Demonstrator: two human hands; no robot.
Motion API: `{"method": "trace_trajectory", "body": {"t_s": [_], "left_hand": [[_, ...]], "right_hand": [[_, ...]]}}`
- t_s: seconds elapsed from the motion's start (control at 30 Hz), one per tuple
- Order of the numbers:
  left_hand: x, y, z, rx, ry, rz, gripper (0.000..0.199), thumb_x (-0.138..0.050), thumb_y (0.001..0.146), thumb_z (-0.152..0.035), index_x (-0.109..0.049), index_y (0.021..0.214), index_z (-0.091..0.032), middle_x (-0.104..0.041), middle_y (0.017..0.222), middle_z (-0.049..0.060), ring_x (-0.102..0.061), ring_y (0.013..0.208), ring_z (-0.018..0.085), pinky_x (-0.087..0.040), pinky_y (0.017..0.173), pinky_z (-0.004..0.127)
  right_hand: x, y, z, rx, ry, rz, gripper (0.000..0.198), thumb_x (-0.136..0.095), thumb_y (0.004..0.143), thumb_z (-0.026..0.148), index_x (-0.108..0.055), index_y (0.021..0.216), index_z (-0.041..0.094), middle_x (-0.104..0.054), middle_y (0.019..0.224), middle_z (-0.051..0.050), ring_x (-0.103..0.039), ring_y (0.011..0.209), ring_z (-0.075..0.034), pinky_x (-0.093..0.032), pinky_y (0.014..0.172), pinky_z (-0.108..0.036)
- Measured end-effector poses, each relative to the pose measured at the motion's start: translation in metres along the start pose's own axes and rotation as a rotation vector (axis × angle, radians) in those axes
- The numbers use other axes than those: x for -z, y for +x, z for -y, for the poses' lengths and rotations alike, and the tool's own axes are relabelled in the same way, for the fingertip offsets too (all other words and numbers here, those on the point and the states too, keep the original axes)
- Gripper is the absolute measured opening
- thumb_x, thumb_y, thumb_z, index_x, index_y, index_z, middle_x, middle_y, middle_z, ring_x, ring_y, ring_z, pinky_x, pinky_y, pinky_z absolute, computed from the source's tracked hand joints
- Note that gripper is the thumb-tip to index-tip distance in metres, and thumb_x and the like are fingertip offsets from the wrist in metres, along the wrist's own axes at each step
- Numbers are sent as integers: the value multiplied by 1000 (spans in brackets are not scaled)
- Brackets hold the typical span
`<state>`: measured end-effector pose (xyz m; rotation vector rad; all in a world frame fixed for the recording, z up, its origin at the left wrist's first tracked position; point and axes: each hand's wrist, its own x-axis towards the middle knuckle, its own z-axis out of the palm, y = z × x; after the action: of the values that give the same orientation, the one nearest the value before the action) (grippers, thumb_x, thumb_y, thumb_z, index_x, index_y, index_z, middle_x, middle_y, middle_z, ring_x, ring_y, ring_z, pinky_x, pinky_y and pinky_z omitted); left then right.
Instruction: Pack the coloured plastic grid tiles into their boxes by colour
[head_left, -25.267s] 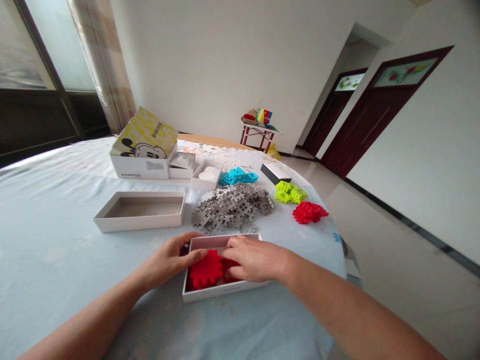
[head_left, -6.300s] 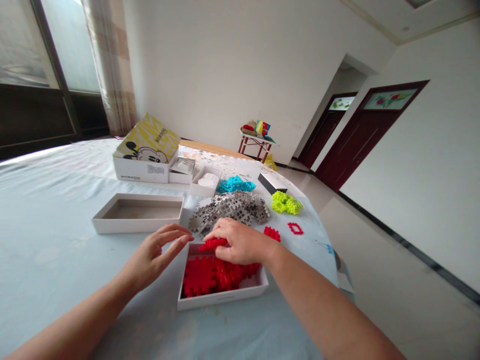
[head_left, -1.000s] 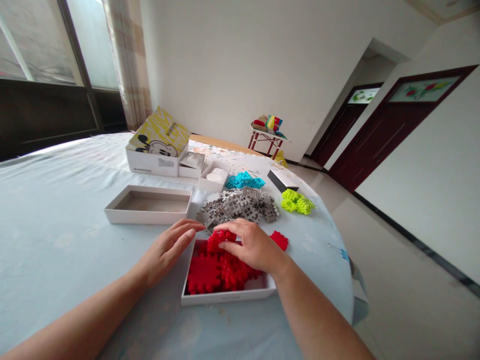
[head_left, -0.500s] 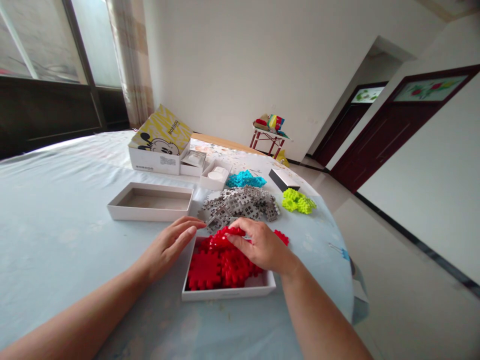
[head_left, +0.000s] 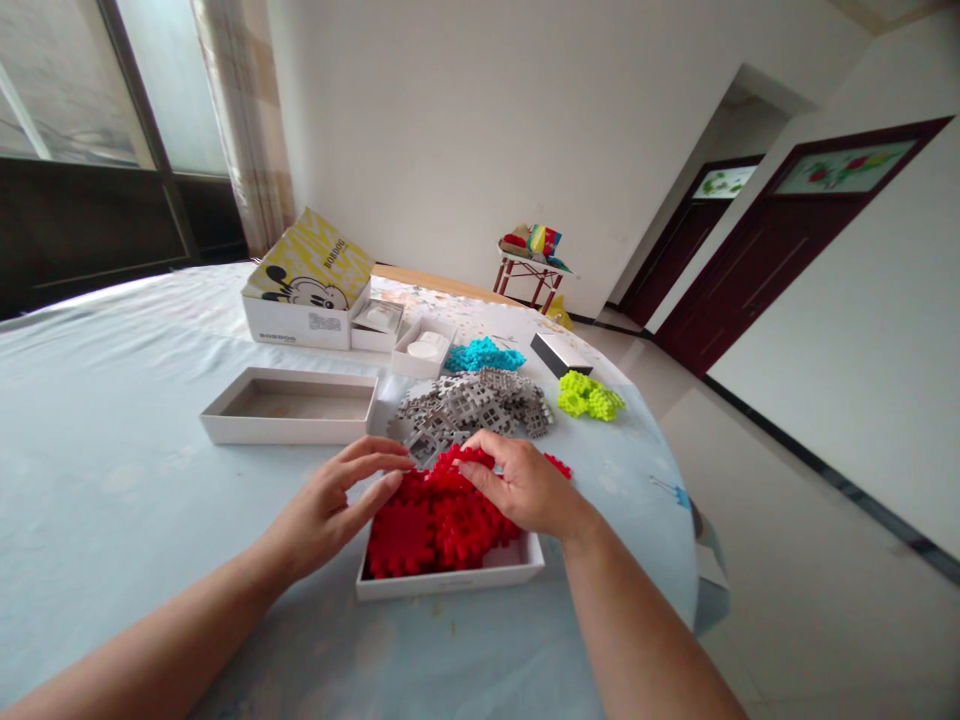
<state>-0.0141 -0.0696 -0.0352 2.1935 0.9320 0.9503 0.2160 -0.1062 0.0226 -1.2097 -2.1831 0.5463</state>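
Note:
Red plastic interlocking building pieces [head_left: 405, 535] with notched edges fill most of a shallow white box [head_left: 450, 583] in front of me. My right hand [head_left: 525, 485] pinches a red building piece [head_left: 466, 462] above the pile at the box's far side. My left hand [head_left: 341, 500] has its thumb and fingers apart at the box's left rim, its fingertips close to the red pieces. Whether they touch is hard to see. Just past the box lies a heap of grey building pieces [head_left: 480, 405]. Another red piece [head_left: 557, 466] shows partly behind my right hand.
Blue pieces [head_left: 484, 355] and lime-green pieces [head_left: 590, 397] lie farther back, near a black-and-white box [head_left: 561, 354]. An open white box [head_left: 289, 430] stands at left, with a yellow-lidded box [head_left: 307, 320] behind it. The round table's edge curves along the right, beside a blue clip [head_left: 680, 496].
My left thumb has spread away from the fingers, and the hand has come closer to the red pieces. My right hand keeps its pinch. The whole view has shifted slightly.

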Motion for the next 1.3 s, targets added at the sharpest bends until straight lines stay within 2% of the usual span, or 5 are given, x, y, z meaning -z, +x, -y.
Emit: {"method": "trace_trajectory", "body": {"t_s": [0.33,0.57,1.07,1.17,1.3], "left_hand": [[-13,5,-1,-65,38,-47,17,-56,81,-34,-69,87,-24,-66,97,4,-62,88,17,-49,81,28],[-8,4,-6,-66,54,-32,21,-53,82,-36,-69,92,-26,-66,101,5,-62,91,19,-50,81,28],[-12,6,1,-57,8,-24,17,-57,79,-36,-68,86,-25,-67,98,4,-62,91,18,-49,84,30],[-12,7,2,-52,-3,-31,17,-58,79,-38,-68,86,-25,-68,98,3,-62,92,18,-49,84,30],[-14,8,7,-39,-21,-37,18,-60,77,-38,-67,90,-27,-68,98,1,-62,93,18,-49,85,28]], "right_hand": [[-1,-1,-5,3,13,72,16,-47,87,30,-59,89,19,-65,80,-1,-59,75,-13,-42,68,-23],[31,-21,-6,-15,27,-51,18,-56,82,32,-65,90,20,-65,83,-2,-59,77,-13,-44,71,-24],[36,-54,-1,-22,-24,201,14,-60,79,26,-68,89,20,-68,82,-2,-60,79,-14,-44,75,-27],[41,-57,-5,-58,23,137,14,-60,79,28,-68,88,21,-68,82,-1,-60,77,-14,-45,73,-26],[50,-59,-33,-248,15,-209,21,-56,81,34,-66,94,21,-68,86,-2,-61,76,-14,-46,68,-26]]}}
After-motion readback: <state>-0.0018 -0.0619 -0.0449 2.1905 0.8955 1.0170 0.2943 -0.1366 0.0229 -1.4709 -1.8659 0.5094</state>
